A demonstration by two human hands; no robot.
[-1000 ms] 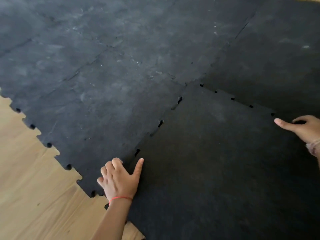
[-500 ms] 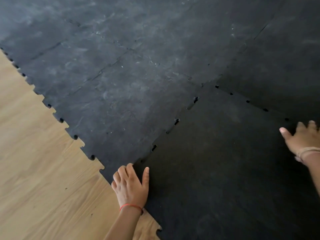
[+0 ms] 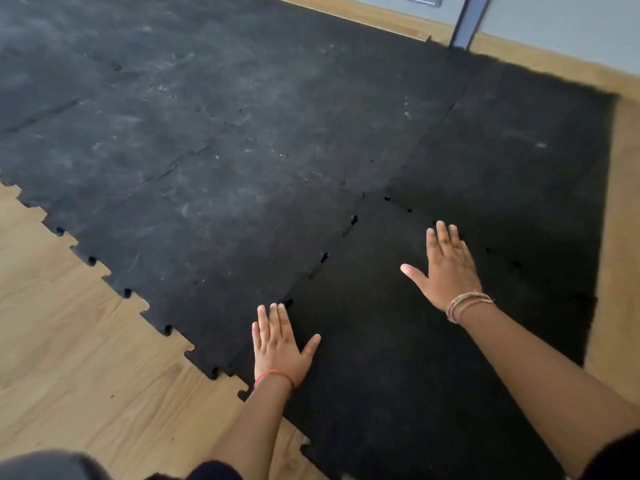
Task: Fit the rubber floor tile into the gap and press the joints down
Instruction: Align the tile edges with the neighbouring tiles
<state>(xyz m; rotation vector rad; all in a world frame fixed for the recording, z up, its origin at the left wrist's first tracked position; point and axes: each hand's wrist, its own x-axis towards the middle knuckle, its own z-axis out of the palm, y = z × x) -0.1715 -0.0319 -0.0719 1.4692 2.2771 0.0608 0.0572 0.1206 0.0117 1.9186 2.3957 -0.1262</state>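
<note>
I see the rubber floor tile [image 3: 398,358] lying at the mat's [image 3: 207,150] near right corner on the wooden floor [image 3: 69,341]. My left hand [image 3: 277,344] presses flat on its left joint, fingers together; my right hand [image 3: 446,268] lies spread near the far joint.

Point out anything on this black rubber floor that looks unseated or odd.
The left joint of the darker black rubber tile shows open dark notches, so its tabs are not fully seated. The far joint shows similar holes. Both hands, left hand and right hand, lie flat on it.
</note>
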